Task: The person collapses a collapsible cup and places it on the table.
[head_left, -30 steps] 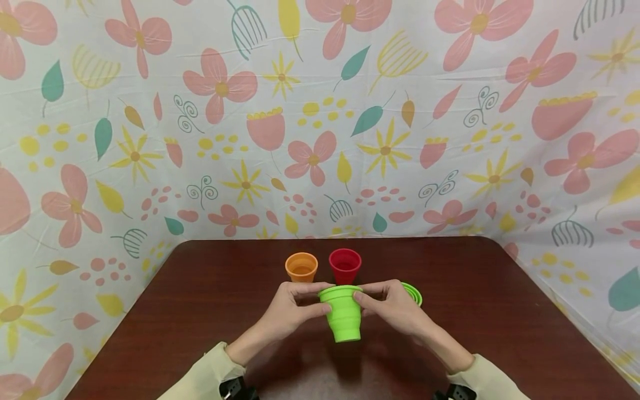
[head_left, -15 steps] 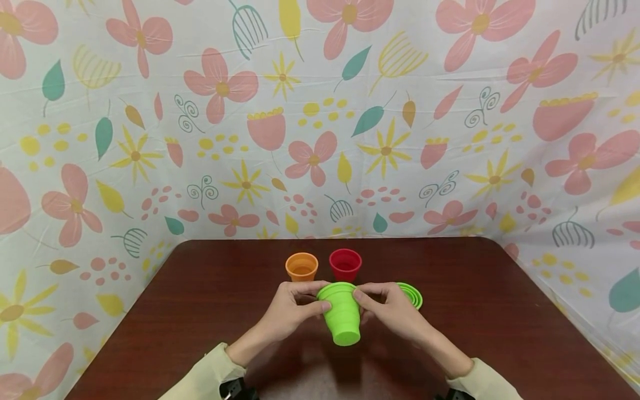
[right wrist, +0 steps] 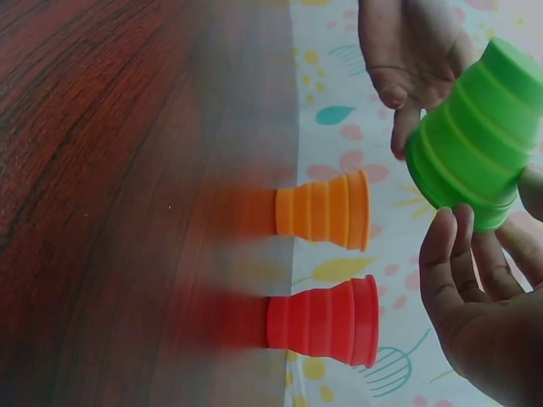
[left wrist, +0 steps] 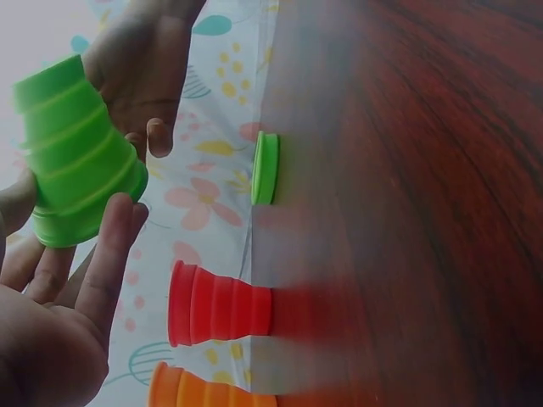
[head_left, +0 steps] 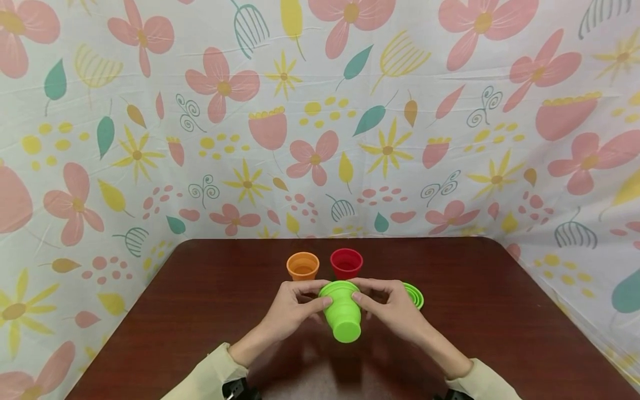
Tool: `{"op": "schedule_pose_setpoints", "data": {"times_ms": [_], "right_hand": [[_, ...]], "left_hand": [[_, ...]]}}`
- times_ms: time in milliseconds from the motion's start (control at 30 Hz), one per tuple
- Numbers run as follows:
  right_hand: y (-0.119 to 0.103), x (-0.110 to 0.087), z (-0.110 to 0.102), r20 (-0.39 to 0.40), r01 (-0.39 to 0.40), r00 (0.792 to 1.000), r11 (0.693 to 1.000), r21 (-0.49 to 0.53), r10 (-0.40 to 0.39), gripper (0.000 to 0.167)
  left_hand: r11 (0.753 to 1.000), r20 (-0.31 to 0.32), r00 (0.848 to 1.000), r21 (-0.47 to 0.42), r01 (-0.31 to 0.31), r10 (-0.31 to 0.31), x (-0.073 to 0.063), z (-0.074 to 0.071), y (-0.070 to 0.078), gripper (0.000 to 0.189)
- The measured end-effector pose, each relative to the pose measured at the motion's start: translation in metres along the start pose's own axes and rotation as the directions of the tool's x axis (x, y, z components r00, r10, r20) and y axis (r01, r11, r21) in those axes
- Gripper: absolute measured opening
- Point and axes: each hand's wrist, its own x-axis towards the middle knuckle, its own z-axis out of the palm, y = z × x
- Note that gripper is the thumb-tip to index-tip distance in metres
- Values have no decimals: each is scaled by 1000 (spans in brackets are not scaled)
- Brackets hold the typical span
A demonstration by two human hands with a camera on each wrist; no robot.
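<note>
A light green collapsible cup (head_left: 344,311), drawn out to full height with ringed walls, is held in the air between both hands. Its rim points away from the person and its closed base tips toward the head camera. My left hand (head_left: 292,308) pinches the rim area from the left, thumb on the near wall and fingers behind. From the other side my right hand (head_left: 392,311) pinches it the same way. Both wrist views show the cup (left wrist: 76,153) above the tabletop, with fingers of each hand at its wide rim.
Behind the hands, an orange collapsible cup (head_left: 303,266) and a red one (head_left: 346,263) stand upright on the dark wooden table (head_left: 210,311). A flat green ringed piece (head_left: 415,295) lies beyond the right hand. A flowered cloth (head_left: 320,111) hangs around the table's back and sides.
The green cup has tilted so its base swings up toward the head camera, showing more of the bottom. Both hands keep their grip almost in place. The other cups have not moved.
</note>
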Motion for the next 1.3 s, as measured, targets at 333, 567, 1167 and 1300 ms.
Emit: {"op": "schedule_pose_setpoints", "data": {"times_ms": [333,567,1167,1300], "right_hand": [[0,-1,-1,-17,-18,1000,1000,-22,18,28],[1,0,-2,-16,-12,1000,1000,-25,12,26],[1,1,-4,19,12,1000,999,-52,-11,26],[0,1,-4,4,8,1000,999,-52,-8,25]], "left_hand": [[999,-14,999,-1,-32,32,3,3,-1,29],[995,-39,998,82,-54,58,5,1,0,29],[988,-66,994,131,-76,85,7,0,1,27],[989,-75,995,138,-48,59,6,1,1,27]]}}
